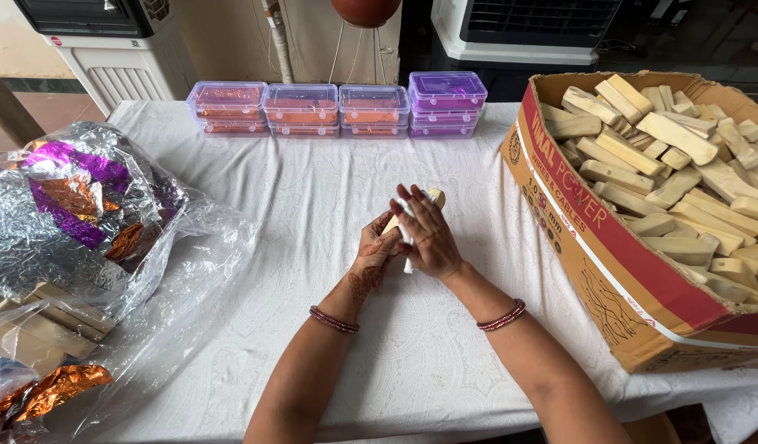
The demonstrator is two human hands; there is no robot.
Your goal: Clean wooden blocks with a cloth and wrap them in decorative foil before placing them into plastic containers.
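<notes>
Both my hands meet over the middle of the white-clothed table [313, 189]. My left hand [374, 251] holds a pale tan bar [434, 196] from below; only the bar's far end shows past my fingers. My right hand [428, 238] lies over the bar and grips a white piece of cloth or paper [407, 233] against it. Most of the bar is hidden by my fingers.
A large cardboard box [609, 247] on the right holds several pale tan bars. On the left lies a clear plastic bag [91, 247] with crinkled silver, purple and orange foil. Stacked clear lidded boxes [301, 108] and purple ones [447, 103] line the table's far edge.
</notes>
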